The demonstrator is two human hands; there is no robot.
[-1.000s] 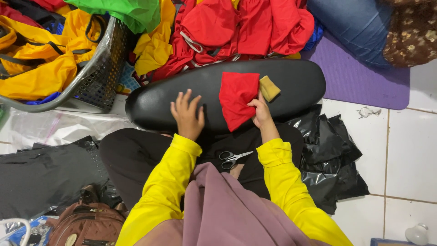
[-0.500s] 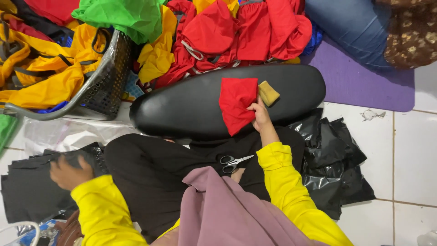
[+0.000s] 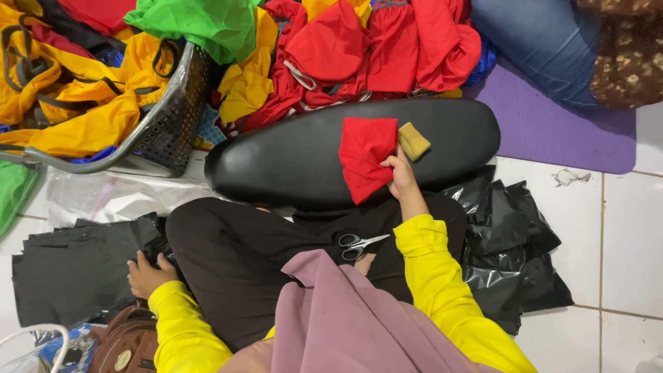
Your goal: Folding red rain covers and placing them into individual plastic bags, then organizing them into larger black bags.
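Head view, work surface. A long black padded cushion [image 3: 304, 162] lies across the floor in front of my crossed legs. My right hand [image 3: 399, 173] rests on its near edge, fingers closed on the right border of a folded red cloth piece [image 3: 364, 166]; the cloth lies flat on the cushion, hanging slightly over the near edge. A small tan block [image 3: 414, 141] sits on the cushion just beside the cloth, touching or nearly touching my fingertips (which of the two cannot be told).

Head view, left side. My left hand [image 3: 146, 275] is down at the floor beside my left knee, lying on the right edge of a stack of black fabric sheets [image 3: 76, 269]. The fingers are curled at that edge; whether they actually pinch a sheet cannot be told. A brown bag [image 3: 128, 342] sits just below this hand.

Head view, lap. A pair of black-handled scissors [image 3: 359, 244] lies on my dark trousers, blades pointing right, apart from both hands.

Head view, surroundings. A dark mesh basket [image 3: 173, 117] holding yellow garments stands at upper left. A heap of red garments [image 3: 373, 48] lies behind the cushion. Crumpled black plastic [image 3: 511, 242] lies at right on the white tiles, near a purple mat [image 3: 552, 131].
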